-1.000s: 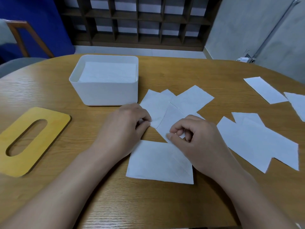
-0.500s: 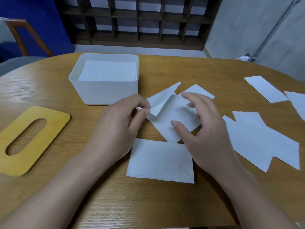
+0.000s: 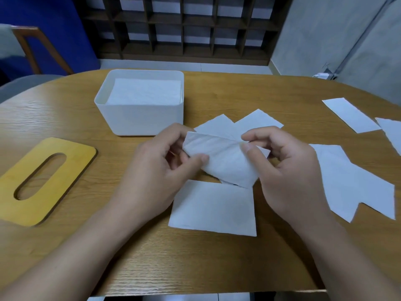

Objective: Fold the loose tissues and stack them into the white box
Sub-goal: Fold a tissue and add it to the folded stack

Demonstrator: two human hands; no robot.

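Observation:
A white tissue (image 3: 225, 159), folded over, is lifted just above the table between both hands. My left hand (image 3: 158, 170) pinches its left end with thumb and fingers. My right hand (image 3: 284, 168) pinches its right edge. A folded tissue (image 3: 212, 209) lies flat in front of me under the hands. More loose tissues (image 3: 236, 124) lie behind the held one. The white box (image 3: 138, 118) stands at the back left with a stack of folded tissues (image 3: 145, 92) inside.
A yellow wooden lid (image 3: 43, 181) with an oval slot lies at the left. Loose tissues (image 3: 355, 181) spread over the right of the wooden table (image 3: 238, 88), and two others (image 3: 351, 115) lie at the far right. A chair stands beyond the table's left end.
The tissue that lay flat with one corner lifted is now folded over and raised off the table. My right hand went from hovering open to pinching its right edge.

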